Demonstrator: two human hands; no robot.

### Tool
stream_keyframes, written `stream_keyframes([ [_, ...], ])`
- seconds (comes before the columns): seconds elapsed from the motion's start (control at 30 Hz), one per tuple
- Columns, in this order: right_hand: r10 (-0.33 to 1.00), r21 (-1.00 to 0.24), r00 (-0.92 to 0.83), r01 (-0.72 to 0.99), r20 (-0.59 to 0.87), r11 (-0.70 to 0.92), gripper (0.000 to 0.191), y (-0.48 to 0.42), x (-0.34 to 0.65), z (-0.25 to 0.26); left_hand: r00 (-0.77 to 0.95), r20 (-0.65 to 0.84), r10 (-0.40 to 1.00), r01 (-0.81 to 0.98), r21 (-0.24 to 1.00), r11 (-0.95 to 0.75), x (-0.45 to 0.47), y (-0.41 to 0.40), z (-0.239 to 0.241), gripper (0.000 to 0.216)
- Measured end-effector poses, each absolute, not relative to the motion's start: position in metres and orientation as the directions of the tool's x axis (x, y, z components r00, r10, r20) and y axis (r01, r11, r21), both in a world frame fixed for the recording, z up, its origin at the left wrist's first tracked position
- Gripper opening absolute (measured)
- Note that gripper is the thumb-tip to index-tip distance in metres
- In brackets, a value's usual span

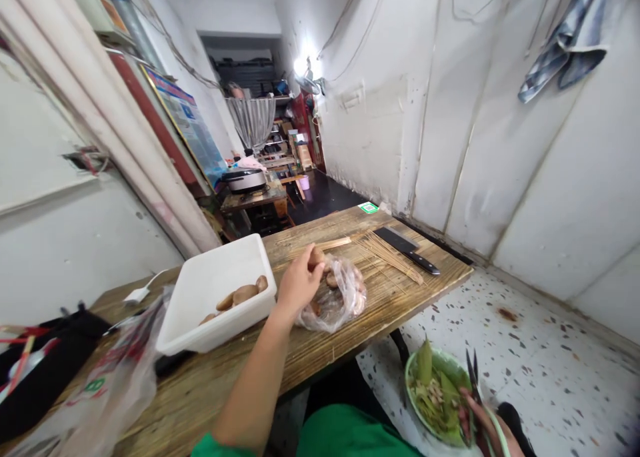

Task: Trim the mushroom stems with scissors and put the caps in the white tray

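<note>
My left hand [299, 282] is closed round a brown mushroom [317, 257] at the mouth of a clear plastic bag [333, 318]. More brown mushrooms [358, 285] show inside the bag, which lies on the wooden table [295, 350]. At the lower right, my right hand [483, 420] grips scissors [473, 375], their blades pointing up and slightly apart. Just left of that hand stands a green bin [409, 377] on the floor, with green leaves and small pale bits in it. Several mushrooms [245, 293] lie in a white plastic tub [213, 270], left of my left hand.
A black cleaver [395, 239] lies beside thin wooden skewers [395, 263] on the table's right side. Plastic bags [125, 383] and a black bag [55, 370] are at the left. A second table [255, 200] holds an electric cooker [243, 180] farther back. A white wall [450, 110] runs along the right.
</note>
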State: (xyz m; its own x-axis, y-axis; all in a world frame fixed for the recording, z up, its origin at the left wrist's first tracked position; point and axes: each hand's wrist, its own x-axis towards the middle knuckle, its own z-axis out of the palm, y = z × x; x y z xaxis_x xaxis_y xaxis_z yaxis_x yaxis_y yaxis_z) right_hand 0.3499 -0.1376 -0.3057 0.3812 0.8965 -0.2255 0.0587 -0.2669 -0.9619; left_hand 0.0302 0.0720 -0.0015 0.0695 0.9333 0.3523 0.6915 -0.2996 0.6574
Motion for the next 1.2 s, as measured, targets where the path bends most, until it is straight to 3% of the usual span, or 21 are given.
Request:
stream_keyframes([
  [0.07,0.936,-0.981,0.303,0.018,-0.179,-0.194,0.049,-0.130,0.350,-0.266,0.123,0.199,0.972,0.246,0.943,-0.224,0.050,0.055,-0.010,0.052],
  [0.1,0.954,-0.982,0.268,0.096,-0.131,-0.162,0.048,-0.127,0.351,-0.245,0.225,0.086,0.971,0.026,0.995,-0.094,0.063,0.046,-0.017,0.051],
  [0.13,0.964,-0.970,0.253,0.202,-0.081,-0.135,0.049,-0.124,0.352,-0.224,0.337,-0.008,0.941,-0.134,0.989,0.057,0.077,0.037,-0.024,0.050],
  [0.2,0.969,-0.897,0.237,0.440,0.077,-0.036,0.053,-0.121,0.354,-0.186,0.496,-0.120,0.860,-0.277,0.917,0.288,0.104,0.020,-0.041,0.046],
  [0.27,0.953,-0.768,0.196,0.639,0.231,0.055,0.054,-0.122,0.358,-0.158,0.558,-0.160,0.814,-0.314,0.867,0.386,0.126,0.008,-0.057,0.044],
  [0.4,0.893,-0.382,0.029,0.910,0.450,0.163,0.043,-0.129,0.372,-0.127,0.630,-0.210,0.748,-0.304,0.820,0.486,0.151,-0.002,-0.080,0.039],
  [0.47,0.875,-0.221,-0.044,0.960,0.483,0.170,0.039,-0.132,0.380,-0.119,0.644,-0.220,0.732,-0.290,0.816,0.500,0.157,-0.004,-0.086,0.039],
  [0.57,0.882,-0.084,-0.118,0.981,0.456,0.175,0.037,-0.134,0.390,-0.107,0.655,-0.197,0.729,-0.292,0.824,0.485,0.164,-0.006,-0.087,0.042],
  [0.9,0.966,0.026,-0.166,0.986,0.197,0.164,0.043,-0.135,0.401,-0.064,0.639,-0.151,0.754,-0.264,0.878,0.399,0.180,-0.014,-0.081,0.040],
  [1.07,0.975,0.059,-0.170,0.985,0.144,0.163,0.045,-0.136,0.399,-0.056,0.627,-0.152,0.764,-0.264,0.881,0.392,0.183,-0.018,-0.083,0.042],
  [1.2,0.966,0.081,-0.235,0.971,0.108,0.227,0.034,-0.138,0.401,-0.052,0.635,-0.203,0.745,-0.234,0.869,0.436,0.185,-0.021,-0.086,0.042],
])
